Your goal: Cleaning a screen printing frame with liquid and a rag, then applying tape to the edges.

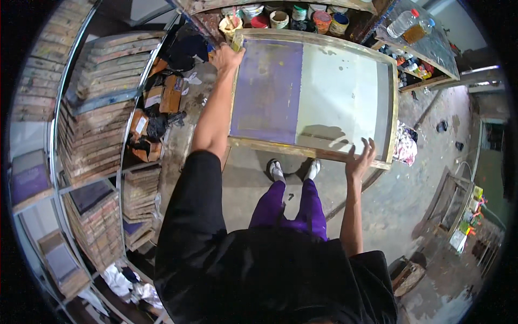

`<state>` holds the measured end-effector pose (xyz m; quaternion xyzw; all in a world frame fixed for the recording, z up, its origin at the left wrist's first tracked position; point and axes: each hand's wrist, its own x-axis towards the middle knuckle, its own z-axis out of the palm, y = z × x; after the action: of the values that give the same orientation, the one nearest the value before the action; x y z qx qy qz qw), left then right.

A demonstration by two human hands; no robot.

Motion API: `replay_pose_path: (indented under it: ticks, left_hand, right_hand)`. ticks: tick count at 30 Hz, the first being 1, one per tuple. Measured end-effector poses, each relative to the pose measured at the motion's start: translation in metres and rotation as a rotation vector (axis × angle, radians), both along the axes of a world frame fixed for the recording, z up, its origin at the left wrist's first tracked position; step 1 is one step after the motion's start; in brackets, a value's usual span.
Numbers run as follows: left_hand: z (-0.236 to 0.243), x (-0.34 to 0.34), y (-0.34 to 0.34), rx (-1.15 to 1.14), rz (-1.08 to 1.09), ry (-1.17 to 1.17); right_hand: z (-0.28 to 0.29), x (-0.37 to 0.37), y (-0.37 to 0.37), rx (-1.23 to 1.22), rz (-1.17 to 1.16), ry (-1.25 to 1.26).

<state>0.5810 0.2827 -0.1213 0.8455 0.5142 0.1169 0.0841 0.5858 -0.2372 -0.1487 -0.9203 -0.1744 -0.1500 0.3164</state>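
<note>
A large silkscreen frame with a wooden border lies level in front of me at waist height. Its mesh is purple on the left and pale greenish white on the right. My left hand is closed around the far left corner of the border. At the near right side, my right hand has its fingers spread over the border and casts a shadow on the pale mesh. Whether its palm touches the wood, I cannot tell.
Beyond the frame, a shelf holds several paint tubs. Two bottles stand on a bench at the far right. Racks on the left hold stacked wooden frames. Boxes and rags clutter the floor beside them.
</note>
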Motion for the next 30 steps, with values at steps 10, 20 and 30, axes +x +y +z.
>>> replay_pose_path:
  ticks: [10, 20, 30]
  left_hand:
    - [-0.014, 0.058, 0.051, -0.261, -0.147, 0.289]
    - [-0.015, 0.064, 0.061, -0.287, -0.155, 0.352]
    - [-0.041, 0.031, 0.151, -0.282, -0.352, 0.098]
  right_hand:
    - [-0.025, -0.01, 0.028, -0.079, -0.095, 0.073]
    - [-0.029, -0.009, 0.031, -0.118, -0.131, 0.077]
    - [-0.02, -0.005, 0.047, -0.023, -0.121, 0.079]
